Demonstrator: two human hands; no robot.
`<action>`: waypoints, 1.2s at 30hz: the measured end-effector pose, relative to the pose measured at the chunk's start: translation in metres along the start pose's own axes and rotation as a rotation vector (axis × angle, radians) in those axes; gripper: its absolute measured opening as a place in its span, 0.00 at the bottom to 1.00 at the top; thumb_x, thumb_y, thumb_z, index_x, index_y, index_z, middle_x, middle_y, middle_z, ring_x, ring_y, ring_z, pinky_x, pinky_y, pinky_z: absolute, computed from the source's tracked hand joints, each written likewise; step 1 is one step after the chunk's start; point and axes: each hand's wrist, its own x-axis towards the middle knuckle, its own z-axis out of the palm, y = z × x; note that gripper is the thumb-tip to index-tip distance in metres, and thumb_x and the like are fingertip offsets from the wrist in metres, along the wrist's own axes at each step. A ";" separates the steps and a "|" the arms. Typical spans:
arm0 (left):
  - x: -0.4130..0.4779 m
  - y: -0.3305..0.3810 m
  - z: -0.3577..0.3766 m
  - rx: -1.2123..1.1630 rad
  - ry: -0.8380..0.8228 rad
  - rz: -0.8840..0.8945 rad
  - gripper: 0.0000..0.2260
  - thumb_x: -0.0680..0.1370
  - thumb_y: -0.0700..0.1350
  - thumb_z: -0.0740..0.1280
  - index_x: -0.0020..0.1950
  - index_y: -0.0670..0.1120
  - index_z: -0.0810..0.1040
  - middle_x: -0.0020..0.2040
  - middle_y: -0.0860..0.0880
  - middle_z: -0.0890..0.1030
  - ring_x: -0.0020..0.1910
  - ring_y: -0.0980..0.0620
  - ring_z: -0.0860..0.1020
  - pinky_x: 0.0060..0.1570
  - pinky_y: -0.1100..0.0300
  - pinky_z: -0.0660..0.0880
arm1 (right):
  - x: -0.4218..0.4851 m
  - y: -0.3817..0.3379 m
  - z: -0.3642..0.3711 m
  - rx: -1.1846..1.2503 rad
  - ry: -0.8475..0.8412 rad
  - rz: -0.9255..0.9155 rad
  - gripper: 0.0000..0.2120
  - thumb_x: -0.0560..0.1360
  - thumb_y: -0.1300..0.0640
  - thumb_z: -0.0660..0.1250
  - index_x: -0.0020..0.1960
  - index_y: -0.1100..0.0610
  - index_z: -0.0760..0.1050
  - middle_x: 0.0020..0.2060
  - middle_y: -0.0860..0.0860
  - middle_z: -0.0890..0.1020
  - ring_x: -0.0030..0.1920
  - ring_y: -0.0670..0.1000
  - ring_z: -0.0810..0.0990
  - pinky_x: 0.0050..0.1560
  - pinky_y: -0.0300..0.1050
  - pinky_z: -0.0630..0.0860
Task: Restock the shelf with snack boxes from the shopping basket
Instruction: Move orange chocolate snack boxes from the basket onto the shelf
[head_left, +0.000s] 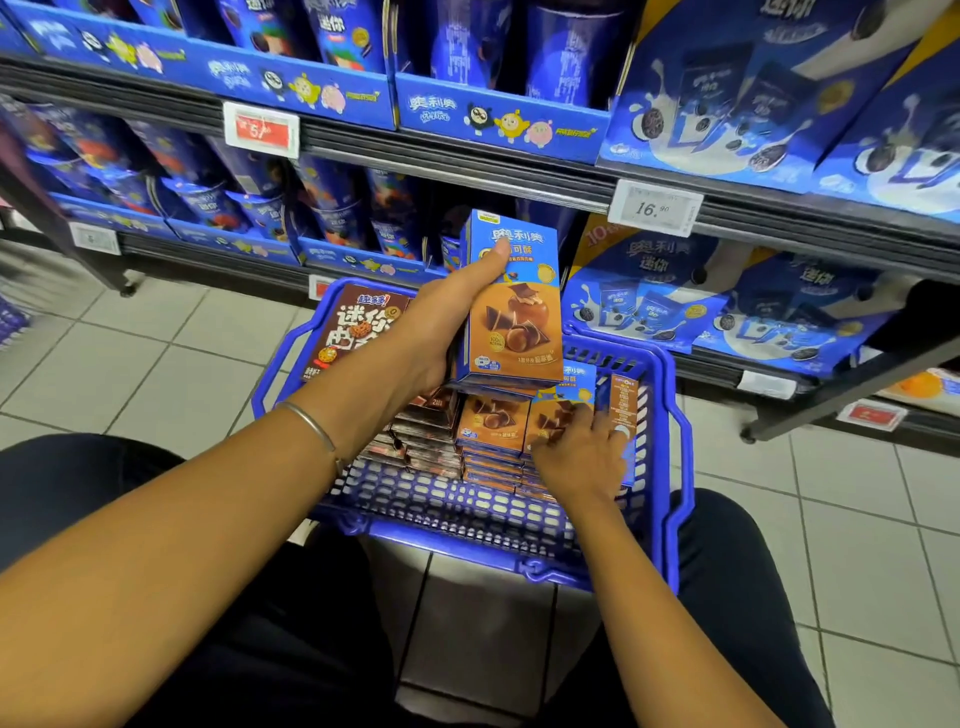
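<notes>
A blue plastic shopping basket (467, 540) sits on the floor between my knees, in front of the shelf. My left hand (447, 322) grips a stack of blue-and-orange snack boxes (514, 306) upright above the basket, thumb on the top box's front. My right hand (576, 457) reaches into the basket, its fingers curled on the top box of a pile of the same orange boxes (493, 421). Brown boxes (426, 431) are stacked to the left of that pile, and a brown cookie box (353, 332) leans at the basket's far left.
The shelf's lower tier (363, 260) holds blue cookie tubs, with a dark gap (447, 208) behind the held boxes. Large blue cookie packs (727, 306) fill the right. Price tags (652, 208) hang on the shelf rail. The tiled floor (156, 353) lies to the left.
</notes>
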 end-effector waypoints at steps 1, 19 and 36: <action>-0.001 -0.001 0.000 0.004 -0.002 0.000 0.19 0.78 0.64 0.72 0.56 0.49 0.86 0.52 0.44 0.89 0.47 0.43 0.89 0.37 0.50 0.85 | -0.001 -0.002 0.002 0.009 0.007 -0.003 0.38 0.76 0.44 0.68 0.78 0.58 0.55 0.77 0.59 0.61 0.74 0.64 0.61 0.66 0.62 0.71; -0.004 -0.006 0.006 0.031 -0.018 -0.017 0.20 0.79 0.64 0.70 0.56 0.49 0.86 0.51 0.44 0.89 0.46 0.44 0.89 0.36 0.51 0.84 | -0.008 0.002 0.017 0.390 0.198 -0.076 0.53 0.71 0.60 0.78 0.82 0.49 0.45 0.72 0.56 0.62 0.69 0.61 0.70 0.57 0.61 0.79; 0.001 0.006 0.002 -0.006 0.087 0.044 0.22 0.78 0.63 0.73 0.62 0.47 0.85 0.53 0.43 0.89 0.51 0.42 0.88 0.47 0.45 0.86 | -0.018 -0.038 -0.108 1.513 0.605 -0.150 0.21 0.76 0.60 0.69 0.69 0.55 0.73 0.64 0.54 0.78 0.63 0.53 0.80 0.55 0.44 0.81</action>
